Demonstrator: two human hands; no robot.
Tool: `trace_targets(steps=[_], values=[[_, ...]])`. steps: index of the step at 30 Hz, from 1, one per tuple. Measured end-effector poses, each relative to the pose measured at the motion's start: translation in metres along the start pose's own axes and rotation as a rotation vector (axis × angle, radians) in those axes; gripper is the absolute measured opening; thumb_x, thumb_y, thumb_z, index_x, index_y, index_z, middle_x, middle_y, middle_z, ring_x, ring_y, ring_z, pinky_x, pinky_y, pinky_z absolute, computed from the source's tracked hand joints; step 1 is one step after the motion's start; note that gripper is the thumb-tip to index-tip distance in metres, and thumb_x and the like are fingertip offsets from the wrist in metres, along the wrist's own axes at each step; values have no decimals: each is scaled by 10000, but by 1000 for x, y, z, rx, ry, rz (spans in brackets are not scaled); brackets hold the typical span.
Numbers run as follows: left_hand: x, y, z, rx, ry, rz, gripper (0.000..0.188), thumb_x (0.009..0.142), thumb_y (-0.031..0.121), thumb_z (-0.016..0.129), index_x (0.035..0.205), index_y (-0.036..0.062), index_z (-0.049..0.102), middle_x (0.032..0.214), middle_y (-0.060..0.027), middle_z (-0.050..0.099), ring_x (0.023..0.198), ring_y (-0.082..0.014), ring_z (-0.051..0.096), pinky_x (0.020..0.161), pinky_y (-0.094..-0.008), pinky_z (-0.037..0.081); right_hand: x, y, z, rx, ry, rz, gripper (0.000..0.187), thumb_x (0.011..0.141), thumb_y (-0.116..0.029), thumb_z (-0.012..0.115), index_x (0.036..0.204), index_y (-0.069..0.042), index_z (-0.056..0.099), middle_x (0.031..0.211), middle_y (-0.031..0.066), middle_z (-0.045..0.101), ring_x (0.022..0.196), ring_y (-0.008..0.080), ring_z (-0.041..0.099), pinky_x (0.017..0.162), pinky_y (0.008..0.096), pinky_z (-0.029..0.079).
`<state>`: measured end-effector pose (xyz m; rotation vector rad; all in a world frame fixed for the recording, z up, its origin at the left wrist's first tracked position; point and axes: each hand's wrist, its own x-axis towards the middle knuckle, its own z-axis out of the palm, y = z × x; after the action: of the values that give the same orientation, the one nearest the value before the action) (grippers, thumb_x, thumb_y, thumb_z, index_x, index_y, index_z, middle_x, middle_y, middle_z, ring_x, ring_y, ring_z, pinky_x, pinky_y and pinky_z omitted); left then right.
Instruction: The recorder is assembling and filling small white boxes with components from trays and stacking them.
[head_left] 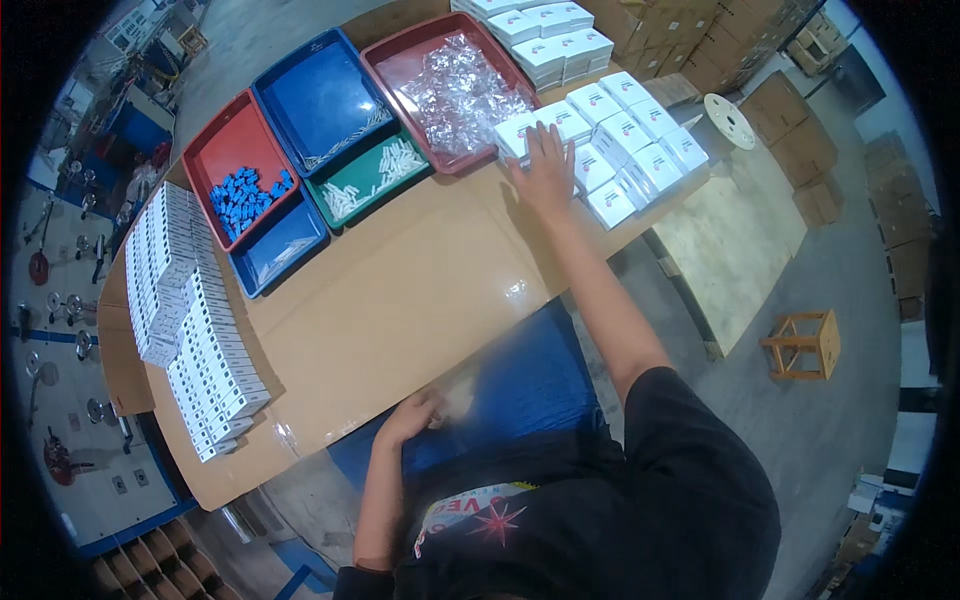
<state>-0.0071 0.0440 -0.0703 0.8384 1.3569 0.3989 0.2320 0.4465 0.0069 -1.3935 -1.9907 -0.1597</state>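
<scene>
right hand [543, 172]: nearer, grip wide, palm down
white box [513, 135]: just ahead-left of palm
left hand [410, 416]: well apart, grip curled, contents unclear

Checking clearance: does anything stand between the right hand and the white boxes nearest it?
Nothing visible does. The right hand is at the left end of the white boxes; the red tray of clear bags lies to its left.

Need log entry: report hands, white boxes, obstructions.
Right hand at white boxes, contact unclear. Left hand curled by table edge. Red tray beside boxes, not blocking.
</scene>
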Motion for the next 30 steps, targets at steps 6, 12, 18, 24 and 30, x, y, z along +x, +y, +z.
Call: trace_targets(steps=[6,12,18,24,30], values=[[2,-9,-2,-14,-7,19,400,1083,340,509,1326,32,586,1104,-49,679,860,-99,598,762,-252,513,-3,4,6,-4,-16,-26,506,941,-296,657,1360,-15,619,1453,173,569,1408,336,468,1218,556,237],[6,-16,-3,-14,6,28,420,1080,351,514,1345,34,589,1122,-49,688,854,-104,599,777,-254,510,-8,8,14,-70,49,-53,471,947,-272,657,1339,-13,628,1419,172,594,1382,329,494,1200,540,284],[-4,5,-2,15,-9,8,455,1078,378,519,1374,37,579,1195,-76,686,1013,-128,629,836,-266,514,-13,5,5,-113,123,-114,432,983,-257,632,1337,-10,616,1381,172,622,1325,331,552,1164,536,350],[-41,52,11,103,-97,288,491,1090,375,503,1433,25,530,1311,-100,645,1179,-156,590,1018,-288,459,-25,-4,-15,3,167,-151,442,989,-231,633,1365,-4,592,1394,151,623,1311,293,574,1159,529,355],[-44,83,20,-329,-15,444,454,1112,319,446,1478,54,488,1373,-137,607,1232,-222,601,1060,-341,468,-68,-63,-53,174,63,-213,465,983,-194,632,1403,-6,571,1413,138,614,1323,279,570,1157,552,338]])
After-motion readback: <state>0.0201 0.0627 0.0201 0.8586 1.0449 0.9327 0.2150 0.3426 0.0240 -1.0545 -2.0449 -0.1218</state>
